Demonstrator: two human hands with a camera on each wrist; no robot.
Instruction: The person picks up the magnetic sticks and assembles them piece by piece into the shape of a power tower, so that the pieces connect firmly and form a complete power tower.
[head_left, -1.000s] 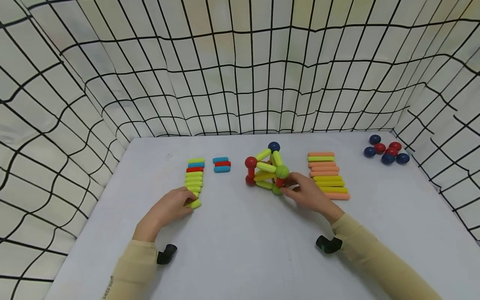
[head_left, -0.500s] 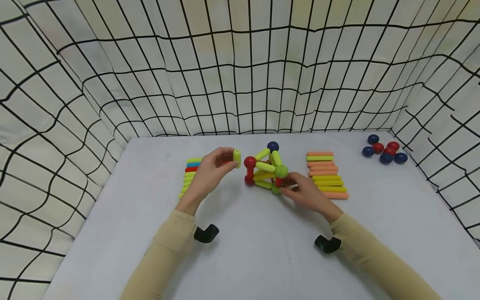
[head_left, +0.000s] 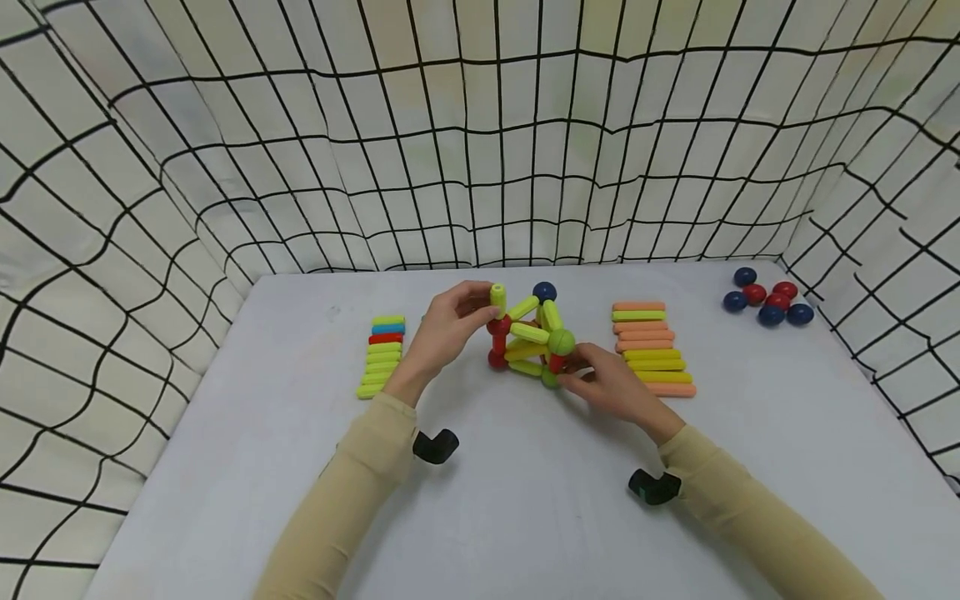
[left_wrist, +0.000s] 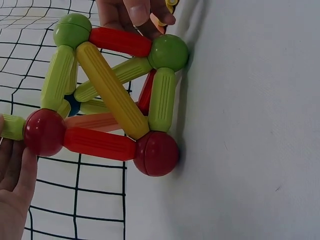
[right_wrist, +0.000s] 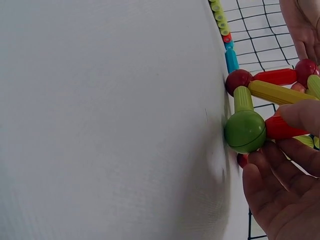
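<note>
My left hand (head_left: 446, 325) pinches a light green rod (head_left: 498, 298) upright on the upper red ball (left_wrist: 45, 132) of a built frame of balls and rods. In the left wrist view the rod's end touches that ball. The frame has red, green and dark blue balls, joined by light green, red and yellow rods, such as the long yellow rod (left_wrist: 112, 90). At its right side, my right hand (head_left: 607, 383) grips the short red rod (right_wrist: 282, 128) between two green balls, with the lower green ball (right_wrist: 245, 131) beside the fingers. The frame's far side is partly hidden.
A row of short rods (head_left: 382, 357), mostly light green, lies to the left. Longer orange and yellow rods (head_left: 654, 365) lie to the right. Loose red and dark blue balls (head_left: 771, 315) sit at the back right. Black netting (head_left: 517, 150) surrounds the white table (head_left: 525, 500).
My left hand has picked up a light green rod from the left row and carried it right, onto the upper red ball. My right hand has stayed at the frame.
</note>
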